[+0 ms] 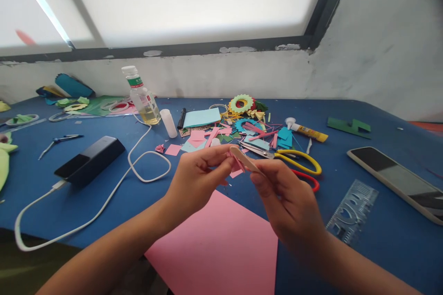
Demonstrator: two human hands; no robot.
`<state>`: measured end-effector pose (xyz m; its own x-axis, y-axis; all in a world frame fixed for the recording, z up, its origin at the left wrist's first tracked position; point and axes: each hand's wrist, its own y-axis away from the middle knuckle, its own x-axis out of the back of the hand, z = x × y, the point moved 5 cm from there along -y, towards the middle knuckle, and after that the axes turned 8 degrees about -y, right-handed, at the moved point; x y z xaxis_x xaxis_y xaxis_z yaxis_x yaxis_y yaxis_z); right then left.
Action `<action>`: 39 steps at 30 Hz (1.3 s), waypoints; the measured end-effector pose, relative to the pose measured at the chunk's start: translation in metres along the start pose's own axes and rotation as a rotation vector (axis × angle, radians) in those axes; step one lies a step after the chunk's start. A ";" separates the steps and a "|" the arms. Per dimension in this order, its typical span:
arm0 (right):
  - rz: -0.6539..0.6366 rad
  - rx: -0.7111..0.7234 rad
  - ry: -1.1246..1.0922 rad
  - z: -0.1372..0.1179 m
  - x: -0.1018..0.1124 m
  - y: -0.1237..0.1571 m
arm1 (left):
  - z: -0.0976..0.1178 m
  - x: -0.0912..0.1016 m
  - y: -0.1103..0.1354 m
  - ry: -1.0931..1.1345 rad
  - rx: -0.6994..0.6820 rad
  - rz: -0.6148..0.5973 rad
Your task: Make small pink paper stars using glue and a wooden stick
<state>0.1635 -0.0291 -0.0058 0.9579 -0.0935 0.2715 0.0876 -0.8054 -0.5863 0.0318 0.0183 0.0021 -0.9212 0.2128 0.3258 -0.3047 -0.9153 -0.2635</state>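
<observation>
My left hand (204,170) pinches a small folded piece of pink paper (238,164) between thumb and fingers. In my right hand (287,193) is a flat wooden craft stick (246,160), its rounded tip touching or very near the pink piece. Both hands are raised over a large pink sheet (221,249) at the table's front edge. Just beyond them lie scissors (294,159) with yellow and red handles, and scattered pink paper scraps (197,136).
A bottle with yellowish liquid (147,101), a white glue bottle (168,123) and a black power bank (90,159) with a white cable stand left. A glue tube (308,132), clear stencil ruler (353,209) and phone (398,179) lie right. Paper rings (241,104) lie at the back.
</observation>
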 end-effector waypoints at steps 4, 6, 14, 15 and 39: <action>-0.006 -0.107 -0.026 0.005 0.000 0.000 | -0.002 0.004 -0.004 -0.018 0.015 -0.012; 0.020 -0.168 -0.058 0.009 0.003 -0.003 | -0.006 0.004 -0.007 -0.047 0.036 -0.049; 0.092 -0.291 0.068 0.039 0.027 -0.022 | -0.028 -0.015 -0.011 -0.525 -0.211 -0.195; 0.062 -0.297 0.126 0.042 0.029 -0.024 | -0.031 -0.015 -0.013 -0.548 -0.227 -0.182; -0.144 -0.062 0.529 0.052 0.031 -0.031 | -0.048 0.008 -0.045 -0.861 -0.401 -0.040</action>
<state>0.2047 0.0232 -0.0194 0.6681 -0.2482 0.7014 0.1762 -0.8631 -0.4733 0.0270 0.0774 -0.0268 -0.4620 -0.2303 0.8565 -0.5396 -0.6934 -0.4775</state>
